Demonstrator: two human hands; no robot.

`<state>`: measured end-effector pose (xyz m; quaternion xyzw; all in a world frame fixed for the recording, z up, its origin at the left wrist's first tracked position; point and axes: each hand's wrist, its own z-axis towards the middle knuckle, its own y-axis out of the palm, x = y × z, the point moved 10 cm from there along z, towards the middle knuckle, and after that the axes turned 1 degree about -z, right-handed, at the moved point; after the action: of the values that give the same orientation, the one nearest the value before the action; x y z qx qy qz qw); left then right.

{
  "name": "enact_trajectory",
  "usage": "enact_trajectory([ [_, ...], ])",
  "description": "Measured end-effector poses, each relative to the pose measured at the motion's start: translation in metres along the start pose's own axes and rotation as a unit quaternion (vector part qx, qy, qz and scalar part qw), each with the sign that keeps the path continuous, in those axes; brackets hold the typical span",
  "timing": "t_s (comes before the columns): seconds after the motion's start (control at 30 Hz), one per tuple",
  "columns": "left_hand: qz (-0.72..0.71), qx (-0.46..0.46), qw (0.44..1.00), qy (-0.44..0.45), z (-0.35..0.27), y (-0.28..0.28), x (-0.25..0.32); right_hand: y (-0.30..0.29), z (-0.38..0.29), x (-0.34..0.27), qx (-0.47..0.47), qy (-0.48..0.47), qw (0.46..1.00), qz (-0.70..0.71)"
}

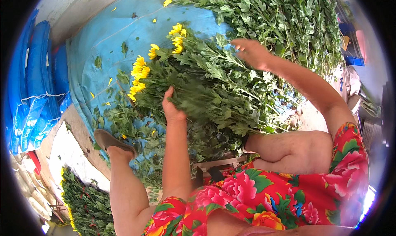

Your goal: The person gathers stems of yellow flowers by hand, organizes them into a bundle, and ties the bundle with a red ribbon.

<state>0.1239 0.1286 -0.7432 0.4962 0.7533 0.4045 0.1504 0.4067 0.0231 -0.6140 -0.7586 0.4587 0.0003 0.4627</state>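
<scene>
My left hand [174, 107] is closed around a leafy bunch of yellow chrysanthemums [198, 93], its thumb on top of the leaves. The yellow flower heads [139, 75] point to the upper left, and the stems run down to the right. My right hand [252, 52] is raised over the upper right part of the cut stems, fingers bent and slightly blurred; whether it touches a stem cannot be told. Beneath and behind the bunch lie more chrysanthemum stems [235, 59], with several yellow blooms among their leaves.
A large pile of chrysanthemum stems [287, 22] lies at the upper right on a blue tarp [102, 50] strewn with leaves and petals. Blue plastic packages [37, 72] stand at the left. Bundled flowers [89, 205] lie at the lower left. A shoe [113, 140] rests at the tarp's edge.
</scene>
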Motion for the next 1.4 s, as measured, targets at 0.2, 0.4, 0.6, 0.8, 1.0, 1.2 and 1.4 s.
enact_trajectory([
  [0.2,0.014,0.021,0.999,-0.023,-0.004,0.025,-0.015,0.048,0.016,0.016,0.016,-0.037,0.998,0.04],
  [0.4,0.012,-0.032,0.999,0.006,0.006,0.031,-0.014,-0.005,-0.048,-0.077,0.127,-0.116,0.962,0.214],
  [0.6,0.082,-0.015,0.996,0.035,-0.017,0.075,-0.011,0.04,-0.092,-0.144,0.083,-0.311,0.935,0.148],
  [0.8,0.053,-0.008,0.996,0.074,-0.028,0.085,-0.008,0.065,-0.086,-0.149,0.055,-0.328,0.935,0.122],
  [1.0,0.064,-0.063,0.995,0.042,-0.022,0.072,-0.011,0.082,-0.076,-0.171,-0.01,-0.3,0.933,-0.198],
  [1.2,0.034,-0.053,0.997,0.04,-0.012,0.047,0.001,0.051,-0.009,-0.07,0.146,-0.174,0.958,-0.174],
  [1.4,0.029,-0.059,0.998,0.009,-0.008,0.046,-0.006,0.068,0.007,-0.039,0.031,-0.107,0.993,-0.043],
])
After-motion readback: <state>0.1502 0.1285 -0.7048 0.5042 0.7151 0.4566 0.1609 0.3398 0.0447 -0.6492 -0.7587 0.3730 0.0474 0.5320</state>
